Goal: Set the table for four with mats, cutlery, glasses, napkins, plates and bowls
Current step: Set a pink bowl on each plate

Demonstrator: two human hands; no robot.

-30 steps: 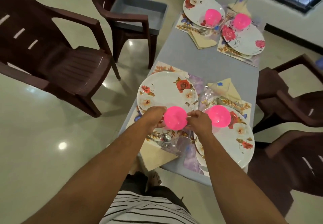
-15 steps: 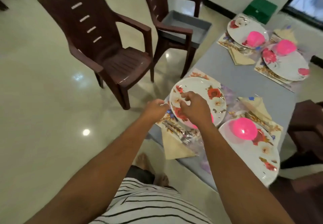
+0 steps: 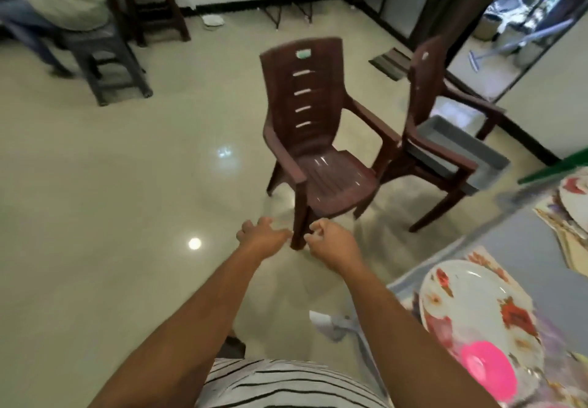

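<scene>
A pink bowl sits on a white floral plate at the grey table's near left corner, on a patterned mat. Another floral plate shows at the right edge. My left hand and my right hand are out over the floor, left of the table. Both are empty. The left hand's fingers are loosely spread; the right hand's fingers are curled in. The view is blurred by motion.
A brown plastic chair stands just beyond my hands. Behind it a second brown chair carries a grey tub. A person sits on a grey stool at the far left. Shiny tiled floor lies all around.
I set the pink bowl on the near left plate and let go. My head turned left, away from the table, and both hands came off it, out over the floor.
</scene>
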